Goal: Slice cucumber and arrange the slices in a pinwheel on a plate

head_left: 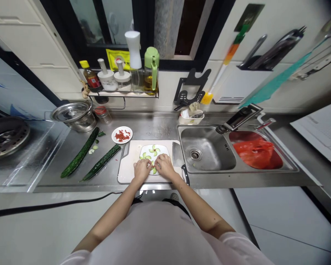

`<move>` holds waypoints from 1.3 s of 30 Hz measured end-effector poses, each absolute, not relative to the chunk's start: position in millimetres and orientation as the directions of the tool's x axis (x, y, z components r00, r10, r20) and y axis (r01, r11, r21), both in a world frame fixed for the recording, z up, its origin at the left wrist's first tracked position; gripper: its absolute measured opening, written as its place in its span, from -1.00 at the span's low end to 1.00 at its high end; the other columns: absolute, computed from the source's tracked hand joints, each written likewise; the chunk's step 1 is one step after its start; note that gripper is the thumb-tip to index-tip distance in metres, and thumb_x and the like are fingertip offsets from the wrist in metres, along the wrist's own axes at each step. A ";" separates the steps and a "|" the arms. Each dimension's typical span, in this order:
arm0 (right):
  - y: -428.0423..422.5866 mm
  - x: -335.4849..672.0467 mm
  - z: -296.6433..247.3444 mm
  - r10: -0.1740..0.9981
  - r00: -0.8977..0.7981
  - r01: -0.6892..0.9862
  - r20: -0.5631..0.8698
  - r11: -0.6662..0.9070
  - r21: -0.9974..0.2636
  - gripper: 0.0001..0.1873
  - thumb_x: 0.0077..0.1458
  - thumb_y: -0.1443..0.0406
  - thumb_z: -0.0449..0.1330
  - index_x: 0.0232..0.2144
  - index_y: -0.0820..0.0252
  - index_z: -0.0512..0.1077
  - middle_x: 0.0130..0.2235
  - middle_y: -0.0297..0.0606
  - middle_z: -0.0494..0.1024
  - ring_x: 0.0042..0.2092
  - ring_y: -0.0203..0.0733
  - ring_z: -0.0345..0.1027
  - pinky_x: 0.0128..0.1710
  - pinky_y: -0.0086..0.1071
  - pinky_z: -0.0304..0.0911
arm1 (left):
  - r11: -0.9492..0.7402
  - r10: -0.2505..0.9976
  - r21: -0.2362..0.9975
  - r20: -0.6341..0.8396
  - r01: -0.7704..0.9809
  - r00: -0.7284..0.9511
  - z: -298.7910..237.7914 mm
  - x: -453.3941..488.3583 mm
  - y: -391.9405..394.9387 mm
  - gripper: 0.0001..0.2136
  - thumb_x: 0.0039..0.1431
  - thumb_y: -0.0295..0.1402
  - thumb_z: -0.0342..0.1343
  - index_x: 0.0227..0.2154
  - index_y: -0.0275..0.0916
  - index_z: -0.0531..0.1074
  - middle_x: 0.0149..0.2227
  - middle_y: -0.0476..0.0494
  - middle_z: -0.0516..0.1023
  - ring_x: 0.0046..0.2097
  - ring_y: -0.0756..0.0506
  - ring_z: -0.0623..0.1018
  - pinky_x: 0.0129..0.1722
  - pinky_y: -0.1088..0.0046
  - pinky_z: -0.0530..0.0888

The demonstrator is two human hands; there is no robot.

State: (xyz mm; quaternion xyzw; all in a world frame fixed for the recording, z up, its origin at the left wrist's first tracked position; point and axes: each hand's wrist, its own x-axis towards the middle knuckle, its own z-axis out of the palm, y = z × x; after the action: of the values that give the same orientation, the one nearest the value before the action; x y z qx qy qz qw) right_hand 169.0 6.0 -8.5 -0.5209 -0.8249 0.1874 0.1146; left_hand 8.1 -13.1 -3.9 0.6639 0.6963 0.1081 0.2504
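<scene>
Both hands rest over the near edge of a white plate (163, 149) that sits on a pale cutting board (127, 171). My left hand (142, 169) and my right hand (164, 165) meet fingertip to fingertip, pinched on a green cucumber slice (154, 170) between them. Several more cucumber slices (153, 150) lie fanned on the plate. A cleaver (178, 154) lies on the board's right side, beside my right hand.
Two long cucumbers (81, 151) (102, 162) lie left of the board, near a small dish of red chilli pieces (121, 134). A steel pot (73, 115) and a condiment shelf (121, 92) stand behind. A double sink (209, 151) with a red bag (255, 152) lies to the right.
</scene>
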 end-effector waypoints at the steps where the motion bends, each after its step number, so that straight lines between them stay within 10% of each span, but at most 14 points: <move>1: 6.3 168.9 -7.8 0.902 -0.431 0.817 -0.011 0.385 -0.430 -0.88 0.13 0.31 0.11 -0.32 0.16 0.46 -0.12 -0.19 0.38 0.02 -0.06 0.05 0.03 -0.21 0.00 | 0.097 0.979 0.485 -0.206 0.869 0.005 -3.6 7.7 -13.0 -0.88 0.17 -0.26 0.10 -0.28 -0.12 0.47 -0.28 -0.07 0.53 -0.12 -0.16 0.46 -0.12 0.32 0.22; 39: 47.6 163.3 20.7 0.939 -0.297 0.793 0.172 0.343 -0.503 -0.84 0.16 0.25 0.09 -0.34 0.13 0.46 -0.14 -0.19 0.40 0.00 -0.06 0.08 0.02 -0.22 0.03 | 0.305 0.952 0.628 -0.205 0.716 -0.226 7.3 -36.7 -19.7 -0.83 0.15 -0.21 0.08 -0.27 -0.12 0.50 -0.30 -0.01 0.55 -0.16 -0.10 0.50 -0.12 0.37 0.26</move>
State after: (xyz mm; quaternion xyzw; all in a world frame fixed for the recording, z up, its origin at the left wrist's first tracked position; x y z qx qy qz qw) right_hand 163.3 47.6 20.7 -0.5492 -0.7886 0.1637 0.2229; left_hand -36.7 -19.7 7.3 0.5524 0.7552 0.2061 0.2865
